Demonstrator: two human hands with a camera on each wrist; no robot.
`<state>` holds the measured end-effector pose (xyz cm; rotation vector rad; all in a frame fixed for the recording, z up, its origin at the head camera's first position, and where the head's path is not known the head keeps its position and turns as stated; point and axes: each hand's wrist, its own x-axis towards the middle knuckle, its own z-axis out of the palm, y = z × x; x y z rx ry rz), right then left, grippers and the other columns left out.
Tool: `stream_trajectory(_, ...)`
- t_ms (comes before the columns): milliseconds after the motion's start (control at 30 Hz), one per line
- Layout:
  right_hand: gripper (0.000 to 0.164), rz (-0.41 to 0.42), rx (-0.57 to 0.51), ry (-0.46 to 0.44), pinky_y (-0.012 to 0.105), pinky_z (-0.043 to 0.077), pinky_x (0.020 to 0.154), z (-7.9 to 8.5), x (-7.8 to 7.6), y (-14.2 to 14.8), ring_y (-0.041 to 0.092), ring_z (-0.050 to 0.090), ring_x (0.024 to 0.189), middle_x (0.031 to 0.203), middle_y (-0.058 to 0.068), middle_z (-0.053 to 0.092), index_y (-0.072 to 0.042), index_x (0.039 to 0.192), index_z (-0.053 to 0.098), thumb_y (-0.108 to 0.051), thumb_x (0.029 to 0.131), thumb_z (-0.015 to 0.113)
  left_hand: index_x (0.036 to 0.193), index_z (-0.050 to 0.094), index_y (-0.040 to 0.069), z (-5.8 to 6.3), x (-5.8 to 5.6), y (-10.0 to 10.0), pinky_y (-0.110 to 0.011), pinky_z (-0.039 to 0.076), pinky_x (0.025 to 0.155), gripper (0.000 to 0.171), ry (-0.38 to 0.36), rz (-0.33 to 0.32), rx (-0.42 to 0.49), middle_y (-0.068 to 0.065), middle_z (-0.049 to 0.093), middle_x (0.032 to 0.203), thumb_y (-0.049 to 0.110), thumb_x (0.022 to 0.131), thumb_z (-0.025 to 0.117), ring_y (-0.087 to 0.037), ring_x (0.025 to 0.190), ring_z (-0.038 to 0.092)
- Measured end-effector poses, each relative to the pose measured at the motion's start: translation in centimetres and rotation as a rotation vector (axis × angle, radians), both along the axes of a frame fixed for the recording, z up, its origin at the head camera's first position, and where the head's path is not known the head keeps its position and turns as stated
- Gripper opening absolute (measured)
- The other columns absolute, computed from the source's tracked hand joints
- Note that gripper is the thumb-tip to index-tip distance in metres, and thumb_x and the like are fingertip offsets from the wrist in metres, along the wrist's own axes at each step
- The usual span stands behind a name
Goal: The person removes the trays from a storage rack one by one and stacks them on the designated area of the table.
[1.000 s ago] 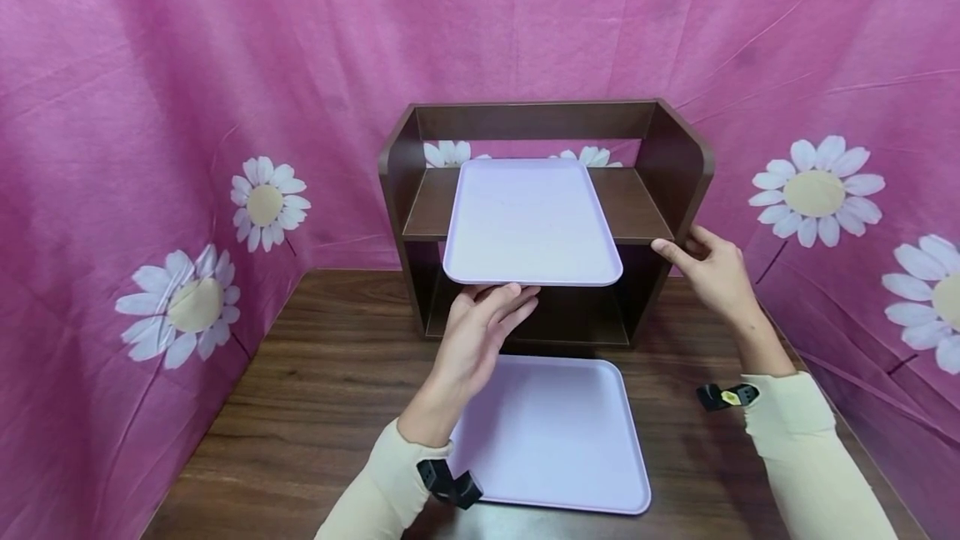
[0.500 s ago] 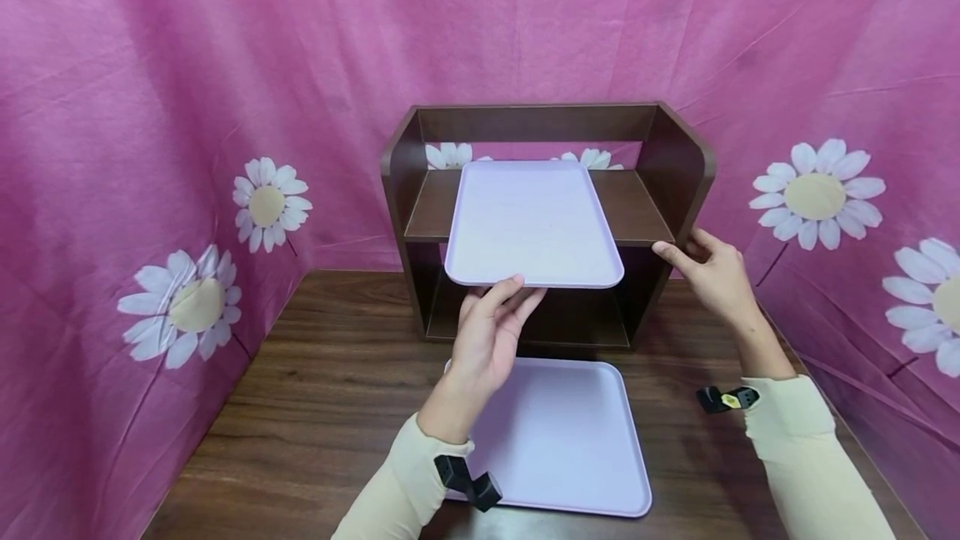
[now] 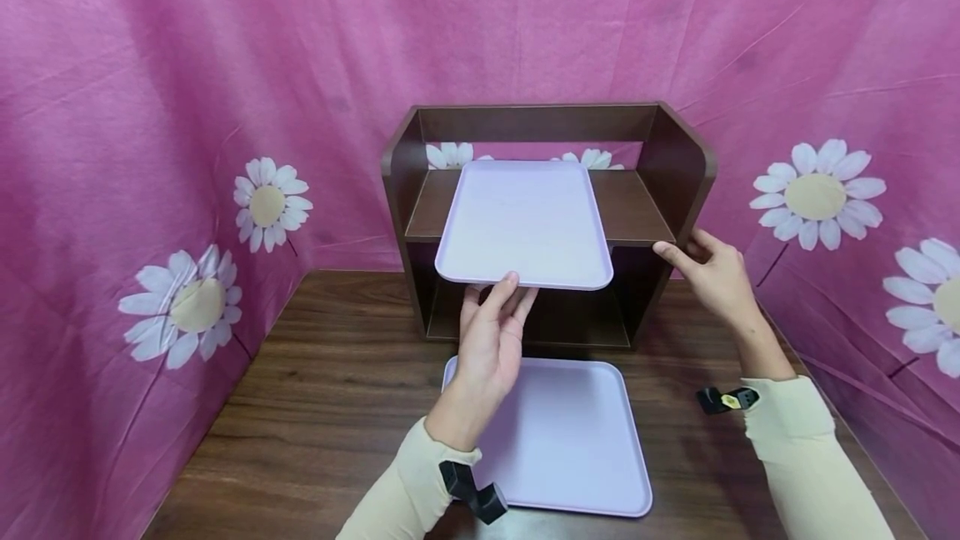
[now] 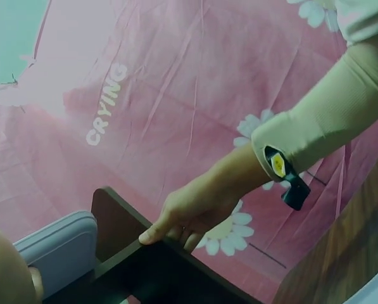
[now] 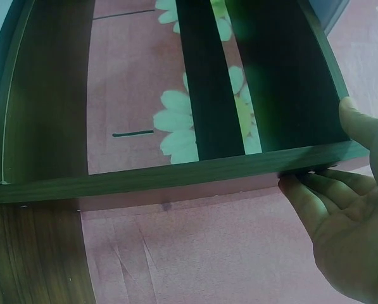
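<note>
In the head view a flat lilac tray (image 3: 527, 223) lies partly on the middle board of a dark brown two-level shelf (image 3: 636, 208), its near end jutting out past the front. My left hand (image 3: 489, 348) holds that near edge, thumb on top and fingers underneath, partly hidden by the tray. At the shelf's right side, my right hand (image 3: 716, 283) grips the side panel. The right wrist view has the thumb (image 5: 356, 120) on the shelf's front edge and the other fingers against the panel's outer face.
A second lilac tray (image 3: 562, 440) lies on the wooden table (image 3: 300, 407) in front of the shelf, below my left forearm. Pink cloth (image 3: 525, 23) with white daisies hangs behind and at both sides.
My left hand has shifted slightly right, and its thumb has come onto the tray's top edge. The tray's near end has swung a little left. My right hand stays put.
</note>
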<state>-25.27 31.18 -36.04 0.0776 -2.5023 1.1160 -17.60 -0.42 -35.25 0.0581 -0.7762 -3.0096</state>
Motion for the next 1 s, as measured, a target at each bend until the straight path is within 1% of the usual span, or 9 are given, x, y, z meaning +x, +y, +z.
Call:
stream_trajectory(133,0.053,0.001,-0.004,-0.003,0.006,0.043,0.067,0.01,0.03,0.02,-0.011,0.054,0.084,0.123,0.025,0.074,-0.004,0.135,0.068,-0.044,0.101,0.073,0.131,0.043,0.009,0.01,0.07,0.26,-0.055,0.053,0.114,0.038,0.003,0.018,0.035,-0.01,0.068,0.119,-0.004,0.101,0.063,-0.029,0.122,0.072)
stream_trajectory(233,0.048,-0.005,0.001,0.007,0.01,0.043,0.064,-0.01,0.06,0.0,-0.006,0.054,0.08,0.106,0.007,0.08,-0.006,0.129,0.07,-0.044,0.1,0.074,0.131,0.043,0.009,-0.03,-0.03,0.5,-0.055,0.054,0.113,0.037,-0.002,0.02,0.061,-0.01,0.067,0.12,-0.003,0.102,0.063,-0.031,0.126,0.07)
stream_trajectory(333,0.046,-0.011,0.002,0.014,0.013,0.043,0.062,-0.01,0.12,-0.02,-0.001,0.054,0.077,0.095,-0.011,0.076,-0.007,0.125,0.07,-0.045,0.099,0.075,0.129,0.046,0.008,-0.08,-0.09,0.69,-0.051,0.055,0.112,0.031,-0.011,0.024,0.067,-0.009,0.066,0.12,-0.001,0.104,0.061,-0.03,0.127,0.069)
stream_trajectory(367,0.046,-0.009,0.001,0.013,0.013,0.043,0.061,-0.03,0.1,-0.01,0.0,0.054,0.077,0.095,-0.012,0.076,-0.007,0.126,0.07,-0.045,0.099,0.075,0.128,0.049,0.007,-0.11,-0.08,0.71,-0.05,0.056,0.112,0.027,-0.011,0.025,0.065,-0.008,0.066,0.121,-0.001,0.104,0.061,-0.029,0.128,0.069)
stream_trajectory(500,0.049,-0.003,0.001,0.014,0.011,0.044,0.063,-0.08,0.05,0.02,-0.003,0.054,0.078,0.11,0.008,0.078,-0.006,0.131,0.069,-0.043,0.1,0.074,0.118,0.061,0.005,-0.21,-0.12,0.66,-0.049,0.055,0.112,0.013,-0.001,0.036,0.06,-0.007,0.07,0.117,0.001,0.106,0.059,-0.027,0.128,0.068)
stream_trajectory(533,0.049,-0.003,0.002,0.015,0.011,0.044,0.063,-0.08,0.05,0.01,-0.003,0.054,0.078,0.111,0.01,0.078,-0.006,0.132,0.069,-0.043,0.1,0.074,0.115,0.063,0.005,-0.22,-0.14,0.6,-0.049,0.055,0.113,0.011,-0.001,0.039,0.063,-0.006,0.071,0.116,0.001,0.106,0.059,-0.027,0.127,0.069)
stream_trajectory(633,0.049,-0.005,-0.002,0.019,0.012,0.043,0.062,-0.04,0.09,-0.02,-0.003,0.054,0.078,0.1,-0.008,0.078,-0.006,0.13,0.07,-0.044,0.1,0.075,0.109,0.067,0.006,-0.21,-0.13,0.44,-0.049,0.055,0.113,0.009,-0.006,0.044,0.071,-0.005,0.072,0.112,0.001,0.106,0.06,-0.026,0.124,0.07)
stream_trajectory(733,0.047,-0.005,-0.008,0.022,0.013,0.043,0.061,-0.04,0.15,0.01,-0.001,0.054,0.077,0.088,-0.03,0.068,-0.007,0.127,0.07,-0.044,0.099,0.075,0.106,0.069,0.006,-0.16,-0.06,0.32,-0.048,0.055,0.113,0.01,-0.012,0.044,0.075,-0.005,0.073,0.112,0.001,0.106,0.06,-0.026,0.124,0.07)
stream_trajectory(1000,0.047,-0.004,-0.014,0.018,0.013,0.044,0.061,-0.28,0.06,0.13,-0.002,0.055,0.076,0.088,-0.031,0.067,-0.007,0.128,0.07,-0.044,0.1,0.075,0.107,0.065,0.005,-0.03,-0.02,-0.03,-0.049,0.057,0.111,0.006,-0.017,0.064,0.071,-0.007,0.073,0.109,0.001,0.104,0.063,-0.024,0.114,0.074)
